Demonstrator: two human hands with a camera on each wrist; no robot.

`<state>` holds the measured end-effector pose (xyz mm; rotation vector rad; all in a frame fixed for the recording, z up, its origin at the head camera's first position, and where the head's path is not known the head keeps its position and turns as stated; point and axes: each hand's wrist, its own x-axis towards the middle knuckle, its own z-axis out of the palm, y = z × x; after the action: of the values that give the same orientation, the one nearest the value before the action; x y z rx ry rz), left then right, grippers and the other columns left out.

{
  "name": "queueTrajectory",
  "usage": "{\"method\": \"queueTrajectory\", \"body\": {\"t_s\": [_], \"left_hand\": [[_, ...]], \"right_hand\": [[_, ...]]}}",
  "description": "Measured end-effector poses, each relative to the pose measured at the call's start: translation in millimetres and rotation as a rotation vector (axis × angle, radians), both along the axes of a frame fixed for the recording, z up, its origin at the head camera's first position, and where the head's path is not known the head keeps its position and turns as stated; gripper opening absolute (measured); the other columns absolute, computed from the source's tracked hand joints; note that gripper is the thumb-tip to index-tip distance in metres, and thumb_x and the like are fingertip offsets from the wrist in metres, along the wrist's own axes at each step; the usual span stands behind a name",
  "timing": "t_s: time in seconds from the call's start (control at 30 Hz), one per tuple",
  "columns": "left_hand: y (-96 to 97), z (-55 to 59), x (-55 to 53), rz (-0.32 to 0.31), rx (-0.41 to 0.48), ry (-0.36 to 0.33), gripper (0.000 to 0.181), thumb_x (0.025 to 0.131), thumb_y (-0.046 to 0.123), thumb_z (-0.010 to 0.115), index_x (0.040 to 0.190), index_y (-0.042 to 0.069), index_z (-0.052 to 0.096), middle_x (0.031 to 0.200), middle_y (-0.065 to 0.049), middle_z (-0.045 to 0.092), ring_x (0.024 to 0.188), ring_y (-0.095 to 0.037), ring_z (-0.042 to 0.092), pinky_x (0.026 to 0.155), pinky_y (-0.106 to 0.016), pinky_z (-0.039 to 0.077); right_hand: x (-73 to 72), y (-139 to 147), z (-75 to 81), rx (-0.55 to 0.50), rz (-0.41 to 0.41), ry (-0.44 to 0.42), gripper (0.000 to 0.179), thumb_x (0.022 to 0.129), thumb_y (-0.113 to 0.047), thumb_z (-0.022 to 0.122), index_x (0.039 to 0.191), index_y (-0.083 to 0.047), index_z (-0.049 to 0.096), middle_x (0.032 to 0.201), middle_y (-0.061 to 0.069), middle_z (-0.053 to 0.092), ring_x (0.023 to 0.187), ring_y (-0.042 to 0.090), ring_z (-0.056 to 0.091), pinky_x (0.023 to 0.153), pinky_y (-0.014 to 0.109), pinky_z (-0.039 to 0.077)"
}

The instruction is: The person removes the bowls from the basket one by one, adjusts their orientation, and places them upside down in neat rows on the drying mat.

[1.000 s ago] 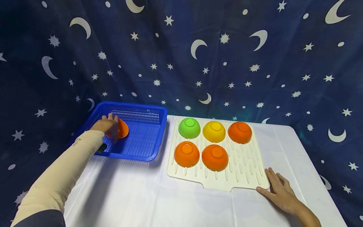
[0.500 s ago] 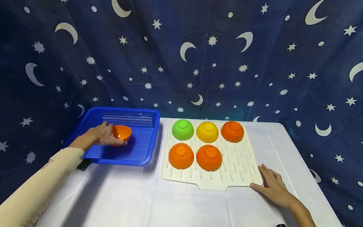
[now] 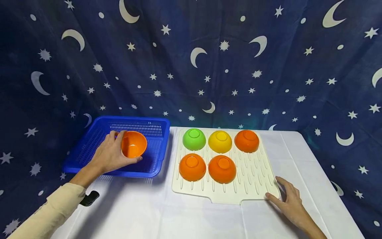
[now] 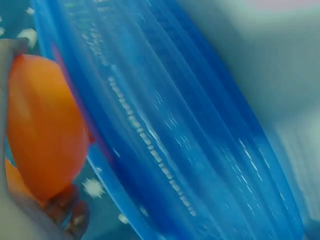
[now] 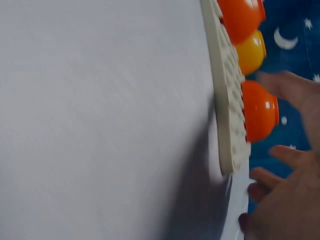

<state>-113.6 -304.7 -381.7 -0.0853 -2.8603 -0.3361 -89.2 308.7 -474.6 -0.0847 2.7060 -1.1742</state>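
My left hand grips an orange bowl by its side, thumb in front and fingers behind. The bowl is held at the blue basket, its mouth facing up and tilted toward me. In the left wrist view the bowl shows beside the basket wall, blurred. My right hand is at the near right corner of a white draining board, fingers spread and holding nothing. On that board several bowls stand upside down: a green one, a yellow one and orange ones.
The board and basket stand on a table with a white cloth, the basket left of the board. A dark blue curtain with moons and stars hangs behind and at both sides. A small black device sits at the left wrist.
My left hand has taken hold of the orange bowl in the basket and brought it up and toward me. The right hand stays near the board's corner. The head view has shifted somewhat.
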Motion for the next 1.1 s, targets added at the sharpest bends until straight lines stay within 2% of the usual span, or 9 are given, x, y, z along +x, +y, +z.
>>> {"method": "queueTrajectory", "body": {"t_s": [0.13, 0.27, 0.43, 0.5, 0.63, 0.7, 0.87, 0.97, 1.1], "left_hand": [[24.0, 1.8, 6.2, 0.011, -0.006, 0.179, 0.117, 0.052, 0.069, 0.088, 0.136, -0.003, 0.048, 0.114, -0.027, 0.047, 0.098, -0.045, 0.048, 0.075, -0.058, 0.042], [50.1, 3.8, 13.7, 0.056, 0.039, 0.245, 0.122, 0.048, 0.066, 0.09, 0.139, -0.003, 0.045, 0.119, -0.03, 0.047, 0.103, -0.048, 0.043, 0.077, -0.059, 0.034], [71.9, 8.2, 25.7, 0.034, 0.04, 0.287, 0.122, 0.047, 0.058, 0.092, 0.141, -0.002, 0.043, 0.126, -0.031, 0.044, 0.104, -0.05, 0.04, 0.077, -0.06, 0.03], [77.7, 10.0, 29.3, 0.009, 0.017, 0.307, 0.121, 0.047, 0.055, 0.094, 0.141, -0.001, 0.043, 0.126, -0.031, 0.044, 0.103, -0.05, 0.04, 0.076, -0.06, 0.031], [88.0, 11.2, 32.9, -0.025, -0.01, 0.317, 0.119, 0.048, 0.05, 0.095, 0.143, 0.003, 0.042, 0.127, -0.03, 0.043, 0.104, -0.051, 0.04, 0.076, -0.06, 0.033], [92.9, 11.5, 32.7, -0.035, 0.001, 0.327, 0.118, 0.049, 0.045, 0.096, 0.145, 0.003, 0.041, 0.13, -0.03, 0.041, 0.107, -0.052, 0.04, 0.077, -0.061, 0.032], [109.0, 13.8, 23.4, -0.056, 0.035, 0.386, 0.117, 0.05, 0.037, 0.098, 0.147, 0.003, 0.041, 0.133, -0.029, 0.039, 0.109, -0.052, 0.038, 0.078, -0.061, 0.031], [125.9, 11.0, 16.8, -0.072, 0.063, 0.419, 0.118, 0.048, 0.035, 0.1, 0.146, 0.001, 0.042, 0.132, -0.03, 0.04, 0.11, -0.052, 0.039, 0.083, -0.06, 0.035], [153.6, 4.4, 11.9, -0.083, 0.1, 0.426, 0.116, 0.052, 0.031, 0.1, 0.147, -0.001, 0.042, 0.133, -0.03, 0.041, 0.113, -0.05, 0.04, 0.091, -0.059, 0.041]], "right_hand": [[5.5, -13, 7.3, -0.14, 0.008, 0.061, 0.076, 0.1, -0.032, 0.067, 0.156, 0.001, 0.027, 0.153, 0.035, 0.026, 0.138, 0.059, 0.017, 0.099, 0.08, 0.019], [6.0, -25, 13.2, -0.214, 0.039, 0.142, 0.057, 0.103, -0.024, 0.063, 0.151, -0.002, 0.04, 0.149, 0.023, 0.042, 0.137, 0.042, 0.032, 0.104, 0.076, 0.019], [8.3, -33, 14.6, -0.147, 0.078, 0.141, 0.056, 0.104, -0.027, 0.062, 0.152, -0.007, 0.042, 0.146, 0.014, 0.053, 0.127, 0.021, 0.044, 0.101, 0.059, 0.035], [11.4, -33, 13.8, -0.095, 0.075, 0.121, 0.057, 0.103, -0.03, 0.062, 0.153, -0.01, 0.042, 0.144, 0.011, 0.056, 0.125, 0.019, 0.047, 0.095, 0.049, 0.043], [18.4, -35, 11.4, -0.065, 0.06, 0.092, 0.056, 0.103, -0.031, 0.062, 0.153, -0.011, 0.044, 0.141, 0.009, 0.058, 0.122, 0.021, 0.05, 0.088, 0.034, 0.048], [21.1, -37, 10.0, -0.069, 0.064, 0.094, 0.055, 0.103, -0.03, 0.062, 0.151, -0.011, 0.045, 0.14, 0.008, 0.059, 0.121, 0.02, 0.052, 0.088, 0.031, 0.048], [23.3, -45, 4.3, -0.071, 0.104, 0.135, 0.05, 0.102, -0.027, 0.065, 0.147, -0.01, 0.052, 0.136, 0.005, 0.061, 0.118, 0.018, 0.055, 0.091, 0.031, 0.047], [22.6, -51, 1.7, -0.082, 0.125, 0.158, 0.048, 0.101, -0.025, 0.066, 0.144, -0.008, 0.054, 0.135, 0.005, 0.062, 0.118, 0.022, 0.057, 0.092, 0.031, 0.048], [17.2, -58, 2.3, -0.129, 0.145, 0.138, 0.047, 0.101, -0.025, 0.065, 0.143, -0.008, 0.055, 0.134, 0.005, 0.062, 0.117, 0.026, 0.058, 0.091, 0.035, 0.052]]}}
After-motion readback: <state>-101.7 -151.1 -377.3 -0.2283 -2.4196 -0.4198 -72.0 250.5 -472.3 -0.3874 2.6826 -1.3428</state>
